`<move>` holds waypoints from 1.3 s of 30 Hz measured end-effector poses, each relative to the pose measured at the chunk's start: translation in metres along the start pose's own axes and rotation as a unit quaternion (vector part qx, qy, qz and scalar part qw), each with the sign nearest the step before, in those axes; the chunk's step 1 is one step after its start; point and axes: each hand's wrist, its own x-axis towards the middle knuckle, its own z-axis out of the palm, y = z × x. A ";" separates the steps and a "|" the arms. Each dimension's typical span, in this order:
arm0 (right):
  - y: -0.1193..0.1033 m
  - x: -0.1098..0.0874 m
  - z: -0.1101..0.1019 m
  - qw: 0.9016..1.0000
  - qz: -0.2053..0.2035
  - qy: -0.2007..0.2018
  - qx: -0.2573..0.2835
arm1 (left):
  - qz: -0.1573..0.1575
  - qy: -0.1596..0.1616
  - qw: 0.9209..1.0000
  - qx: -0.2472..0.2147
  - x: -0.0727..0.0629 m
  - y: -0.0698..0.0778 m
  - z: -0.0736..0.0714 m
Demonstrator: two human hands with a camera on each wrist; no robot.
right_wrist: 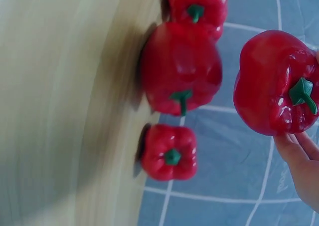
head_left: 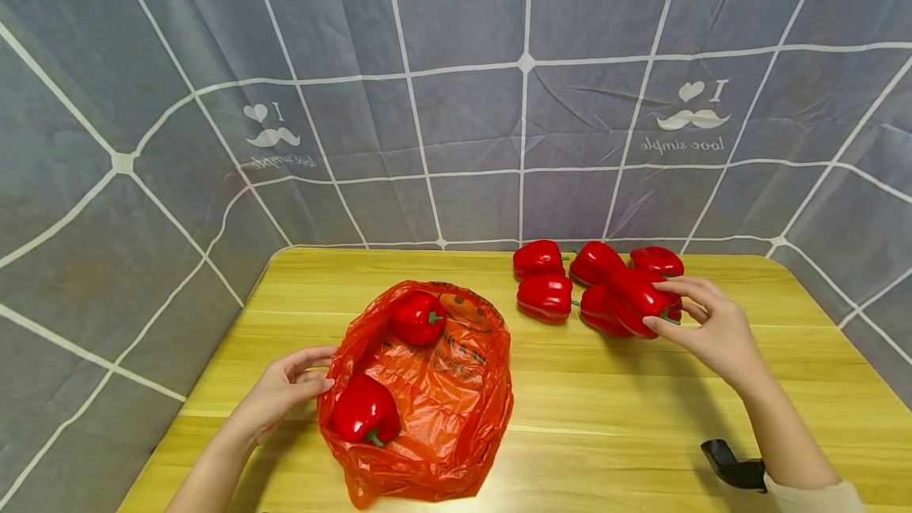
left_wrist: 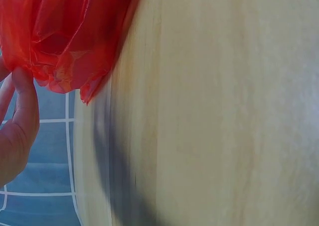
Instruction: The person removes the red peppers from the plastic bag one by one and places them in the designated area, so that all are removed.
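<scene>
My right hand [head_left: 712,331] holds a shiny red bell pepper [head_left: 634,295] between thumb and fingers, over the group at the back right. In the right wrist view this bell pepper [right_wrist: 261,86] is raised off the table, its green stem facing the camera. My left hand [head_left: 285,390] pinches the left rim of a thin orange-red plastic bag [head_left: 442,402], which lies with its mouth spread wide. Inside the bag are two red bell peppers, one bell pepper [head_left: 416,319] at the back and another bell pepper [head_left: 363,410] at the front left.
Several more bell peppers [head_left: 545,297] lie together along the back right of the wooden table [head_left: 584,434]. A black strap-like piece [head_left: 734,467] sits by the right wrist. Behind and beside the table hangs a grey cloth [head_left: 470,125] with white lines.
</scene>
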 end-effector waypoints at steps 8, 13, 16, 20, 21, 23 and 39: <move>0.014 -0.002 -0.008 0.999 0.028 0.015 -0.023 | 0.014 -0.005 1.000 -0.004 0.000 -0.002 0.000; 0.019 -0.002 -0.014 0.998 0.044 0.027 -0.031 | 0.025 -0.013 1.000 -0.004 0.000 -0.003 0.000; 0.023 -0.002 -0.018 0.997 0.055 0.028 -0.039 | 0.021 -0.010 1.000 -0.003 0.000 -0.002 0.001; 0.030 -0.003 -0.021 0.996 0.067 0.027 -0.054 | 0.013 -0.005 1.000 -0.002 -0.001 -0.001 0.001; 0.032 -0.004 -0.022 0.996 0.067 0.027 -0.058 | 0.013 -0.005 1.000 -0.001 -0.001 -0.001 0.001; 0.036 -0.005 -0.023 0.995 0.067 0.026 -0.063 | 0.014 -0.007 1.000 -0.001 -0.001 -0.001 0.001; 0.064 -0.012 -0.027 0.988 0.113 0.009 -0.102 | 0.021 -0.017 1.000 -0.004 -0.001 0.000 0.000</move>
